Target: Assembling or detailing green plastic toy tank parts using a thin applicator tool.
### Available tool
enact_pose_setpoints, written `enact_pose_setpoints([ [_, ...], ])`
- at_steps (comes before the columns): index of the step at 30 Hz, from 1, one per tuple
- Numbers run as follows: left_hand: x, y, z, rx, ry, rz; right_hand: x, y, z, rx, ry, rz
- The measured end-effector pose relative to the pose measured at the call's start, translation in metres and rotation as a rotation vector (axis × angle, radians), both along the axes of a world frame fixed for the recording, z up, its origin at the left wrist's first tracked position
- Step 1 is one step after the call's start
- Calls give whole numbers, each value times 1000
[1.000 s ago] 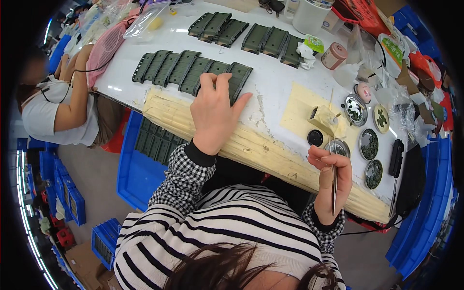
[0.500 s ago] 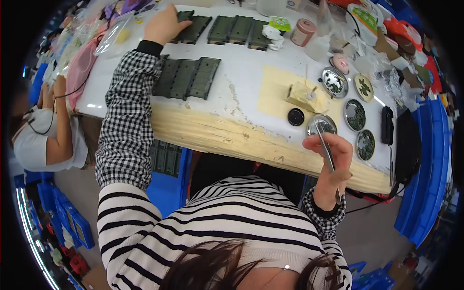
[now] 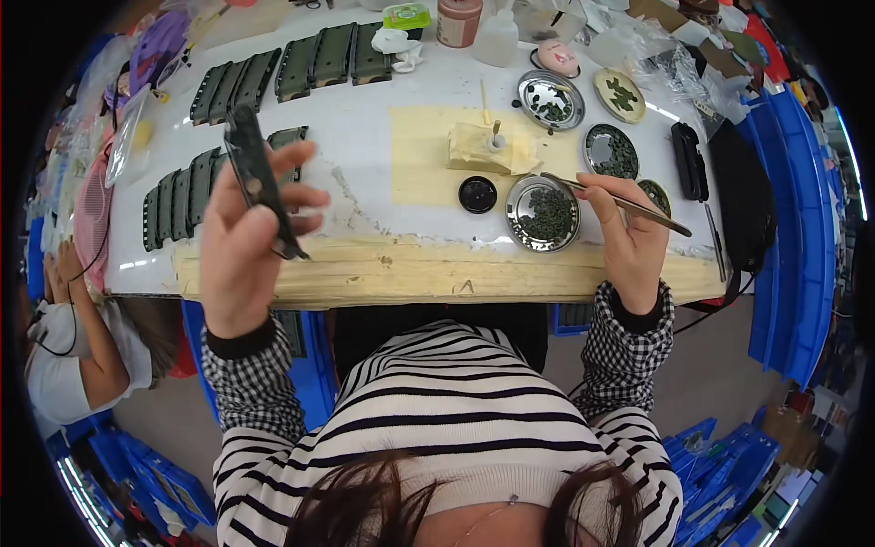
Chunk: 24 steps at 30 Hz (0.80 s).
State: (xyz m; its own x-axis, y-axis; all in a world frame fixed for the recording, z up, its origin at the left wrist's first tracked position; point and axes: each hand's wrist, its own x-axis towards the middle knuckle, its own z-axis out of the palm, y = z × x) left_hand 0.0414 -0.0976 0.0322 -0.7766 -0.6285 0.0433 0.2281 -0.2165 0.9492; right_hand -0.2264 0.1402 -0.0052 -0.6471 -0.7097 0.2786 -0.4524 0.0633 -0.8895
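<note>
My left hand (image 3: 235, 260) is closed around a long, narrow dark green plastic piece (image 3: 248, 157), tilted and raised above the table's front left. In my right hand (image 3: 633, 242) is a pair of metal tweezers (image 3: 649, 214), its tips pointing left over the rim of a round metal dish (image 3: 515, 230). Small dark green bits (image 3: 550, 217) fill much of that dish. Beside it lies a round black lid (image 3: 478, 194). Behind stands a tape-covered, cream-coloured block (image 3: 476, 153) with a short post on top. Similar green pieces lie in a front row (image 3: 187, 199), partly hidden by my left hand.
More green pieces stand at the back in two groups (image 3: 239, 84) (image 3: 335, 55). Further dishes of small parts (image 3: 612, 128) sit to the right, near a black case (image 3: 690, 162). A pinkish jar (image 3: 458, 23) and a clear bottle (image 3: 498, 38) stand far back. Another person's arm (image 3: 91, 342) is at the left.
My left hand has come back from the far row toward me, now holding a green piece. My right hand has moved forward with the tweezers, which now lie flatter. The whole view has shifted.
</note>
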Motion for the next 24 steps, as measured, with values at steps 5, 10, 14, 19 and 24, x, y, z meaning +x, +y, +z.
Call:
enact_pose_setpoints([
  [5,-32,54,-25,430,-19,-50,0,-7,-15,14,154,-6],
  [10,-52,69,-28,499,-28,60,-4,-8,-18,104,329,54],
  [14,-54,73,-25,402,-56,82,-3,-10,-16,119,411,49],
  [19,-56,83,-22,315,-1,40,-1,-11,-12,125,440,31],
  [24,-54,86,-30,419,-64,-185,27,-14,16,-121,157,140],
])
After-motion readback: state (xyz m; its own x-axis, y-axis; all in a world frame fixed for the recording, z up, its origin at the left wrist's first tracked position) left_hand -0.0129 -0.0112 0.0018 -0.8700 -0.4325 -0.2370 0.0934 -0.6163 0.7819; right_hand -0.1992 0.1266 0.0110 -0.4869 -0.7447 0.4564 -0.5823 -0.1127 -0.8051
